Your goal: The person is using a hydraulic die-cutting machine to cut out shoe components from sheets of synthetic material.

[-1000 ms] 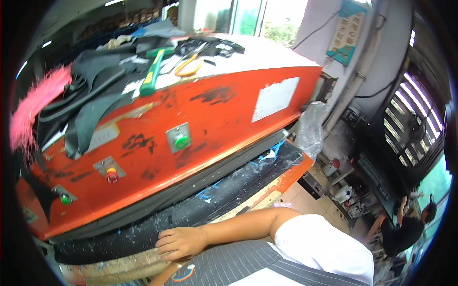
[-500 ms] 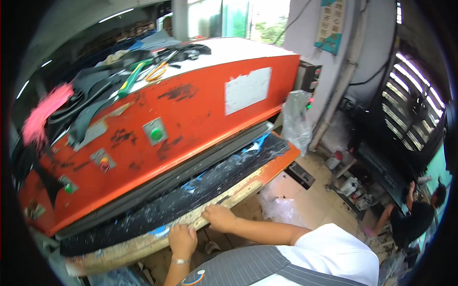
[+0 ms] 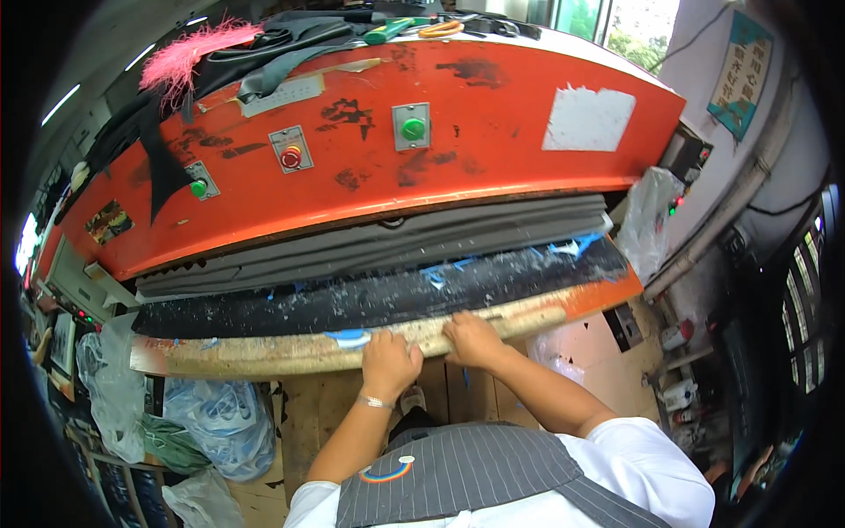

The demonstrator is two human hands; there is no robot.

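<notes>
Front of the red machine [image 3: 510, 97]: we found both hands on the pale, worn front edge [image 3: 246, 355] of the low dark bed [image 3: 352, 304]. That edge ran across the picture below the folded grey cloth [image 3: 370, 245], nearest the person's body.

On doing this hold well, we judged that the load should be shared evenly between the palms, with the fingers kept on the outer edge and well away from the dark slot under the red front. The loose blue scrap [image 3: 347, 335] lay just beside the left hand [image 3: 390, 363]; we reckoned bare, scrap-free edge would give surer contact.

Pose: the left forearm rose from the lower edge, leaning a little rightward, a bracelet [image 3: 376, 402] at its wrist. Its fingers were bent and close together over the edge, the thumb toward the other hand. The right hand [image 3: 473, 340] sat near it, knuckles up, fingers likewise curled together, its forearm slanting in from the lower right with the elbow out. We could not tell whether either hand pinched the edge or merely rested there; the undersides were hidden.
</notes>
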